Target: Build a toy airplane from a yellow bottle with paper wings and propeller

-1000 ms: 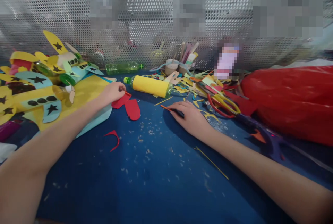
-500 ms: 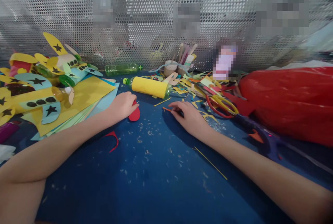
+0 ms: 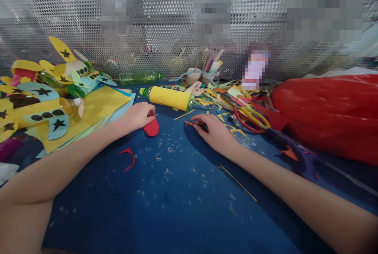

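Left hand (image 3: 144,113), fingers narrowed over rounded red paper cutout (image 3: 152,128) on or just above blue tabletop (image 3: 177,206), grip indeterminate; right hand (image 3: 214,130), fingertips pinching slim orange stick (image 3: 189,123); cutout liable to crease should left fingers press unevenly.

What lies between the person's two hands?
In the head view: red paper at the left hand, thin orange piece at the right hand, blue tabletop between.
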A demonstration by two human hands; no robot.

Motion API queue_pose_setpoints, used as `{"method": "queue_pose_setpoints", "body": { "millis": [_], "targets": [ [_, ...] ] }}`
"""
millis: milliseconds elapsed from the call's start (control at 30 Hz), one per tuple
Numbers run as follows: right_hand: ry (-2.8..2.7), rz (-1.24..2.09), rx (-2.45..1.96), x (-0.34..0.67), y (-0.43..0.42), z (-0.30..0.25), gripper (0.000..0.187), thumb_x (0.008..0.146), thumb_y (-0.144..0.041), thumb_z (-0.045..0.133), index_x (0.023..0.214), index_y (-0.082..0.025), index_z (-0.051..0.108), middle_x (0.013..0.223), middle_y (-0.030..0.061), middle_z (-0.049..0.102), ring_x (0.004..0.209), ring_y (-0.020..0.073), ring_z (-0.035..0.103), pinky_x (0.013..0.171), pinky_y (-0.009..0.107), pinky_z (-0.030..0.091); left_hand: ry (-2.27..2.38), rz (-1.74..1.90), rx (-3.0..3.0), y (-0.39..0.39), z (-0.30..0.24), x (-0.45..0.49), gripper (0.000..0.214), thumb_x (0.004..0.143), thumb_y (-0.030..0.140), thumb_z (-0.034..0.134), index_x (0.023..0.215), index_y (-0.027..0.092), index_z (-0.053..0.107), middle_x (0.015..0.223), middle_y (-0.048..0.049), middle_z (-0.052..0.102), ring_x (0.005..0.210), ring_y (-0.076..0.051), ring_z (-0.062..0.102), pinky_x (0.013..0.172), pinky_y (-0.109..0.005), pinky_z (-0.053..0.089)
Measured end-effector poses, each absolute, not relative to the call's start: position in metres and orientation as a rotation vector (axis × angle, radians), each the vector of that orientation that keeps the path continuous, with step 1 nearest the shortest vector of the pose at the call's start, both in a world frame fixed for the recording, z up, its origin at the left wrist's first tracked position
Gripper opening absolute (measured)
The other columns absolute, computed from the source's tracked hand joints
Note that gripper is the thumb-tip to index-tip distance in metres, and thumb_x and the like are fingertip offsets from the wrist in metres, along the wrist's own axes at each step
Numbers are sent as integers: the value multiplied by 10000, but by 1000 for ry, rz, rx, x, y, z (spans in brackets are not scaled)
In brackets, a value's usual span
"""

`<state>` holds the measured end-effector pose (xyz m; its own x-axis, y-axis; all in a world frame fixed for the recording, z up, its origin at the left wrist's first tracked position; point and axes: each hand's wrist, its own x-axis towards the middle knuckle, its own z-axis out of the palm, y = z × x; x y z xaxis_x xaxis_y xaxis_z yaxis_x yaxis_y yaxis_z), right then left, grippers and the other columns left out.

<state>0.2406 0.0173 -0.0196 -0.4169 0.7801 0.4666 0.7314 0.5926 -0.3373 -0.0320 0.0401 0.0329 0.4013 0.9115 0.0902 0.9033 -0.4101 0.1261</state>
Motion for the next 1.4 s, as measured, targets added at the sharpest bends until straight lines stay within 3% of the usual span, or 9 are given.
{"method": "queue_pose_setpoints", "body": {
  "millis": [100, 300, 467, 767, 1067, 1267, 1400],
  "targets": [
    [-2234, 107, -1188, 241, 17, -19, 163, 882, -207, 481, 991, -199, 601, 823, 72, 651, 840, 236, 602, 730, 384, 490, 1659, 216, 2607, 40, 33, -33, 153, 810, 231, 542, 840, 178, 683, 839, -74, 645, 743, -185, 586, 661, -300, 430],
    [-2230, 120, -1185, 240, 17, -18, 163, 872, -177, 484, 983, -209, 598, 820, 61, 650, 815, 228, 606, 748, 386, 482, 1623, 245, 2644, 42, 29, -34, 336, 830, 212, 510, 1134, 171, 649, 1061, -104, 652, 943, -221, 608, 819, -323, 468],
    [-2227, 122, -1187, 239, 17, -18, 159, 882, -198, 475, 982, -199, 598, 823, 69, 643, 838, 233, 602, 757, 387, 483, 1590, 205, 2685, 42, 28, -35, 301, 837, 187, 467, 1032, 178, 697, 1049, -104, 675, 955, -234, 619, 823, -328, 471],
    [-2223, 125, -1193, 240, 17, -19, 173, 878, -204, 467, 984, -198, 605, 803, 69, 638, 825, 234, 597, 750, 391, 480, 1661, 141, 2668, 44, 29, -33, 374, 817, 200, 491, 1143, 139, 663, 1038, -128, 675, 934, -235, 618, 789, -319, 477],
    [-2242, 136, -1197, 240, 17, -18, 198, 882, -186, 464, 961, -207, 644, 815, 69, 636, 835, 228, 598, 765, 388, 482, 1577, 182, 2577, 49, 32, -35, 257, 724, 154, 508, 834, 206, 735, 873, -56, 710, 776, -189, 628, 683, -284, 464],
    [-2256, 125, -1190, 240, 17, -17, 181, 889, -175, 473, 937, -201, 646, 815, 72, 643, 825, 223, 597, 760, 378, 478, 1413, 93, 2604, 50, 39, -40, 368, 690, 159, 555, 1013, 206, 726, 1082, -90, 692, 995, -242, 621, 831, -308, 457],
    [-2255, 122, -1185, 240, 18, -18, 176, 884, -164, 477, 936, -192, 643, 818, 72, 644, 817, 218, 593, 754, 372, 478, 1391, 82, 2570, 51, 40, -43, 424, 671, 164, 575, 1073, 176, 709, 1107, -122, 672, 979, -253, 627, 809, -307, 455]
  ]
}}
